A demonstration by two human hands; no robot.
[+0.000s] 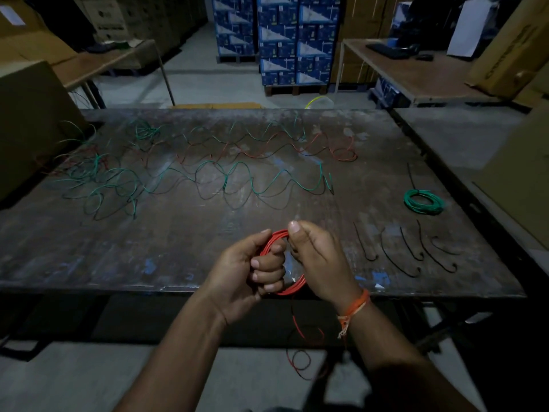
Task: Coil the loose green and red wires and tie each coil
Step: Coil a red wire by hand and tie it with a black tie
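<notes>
Left hand (252, 272) fists red coil (277, 237) over table (178, 257) near edge, locking loops; right hand (315, 257) pinches its top, feeding hanging tail. Loose wires (208, 176) along far edge, black ties (398, 251) near right.

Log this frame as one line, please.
step: coiling | hands: left hand, right hand on red coil | done: green coil

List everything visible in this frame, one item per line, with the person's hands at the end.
Worktable: one, dark worn top, centre.
Loose green wires: several, wavy, across table.
Loose red wires: several, far side.
Green coil: one, table right.
Black ties: about five, near right.
Red coil: one, held, tail hanging below the table edge.
Blue boxes: stacked, background.
Left hand: gripping coil.
Right hand: pinching coil, orange wrist thread.
</notes>
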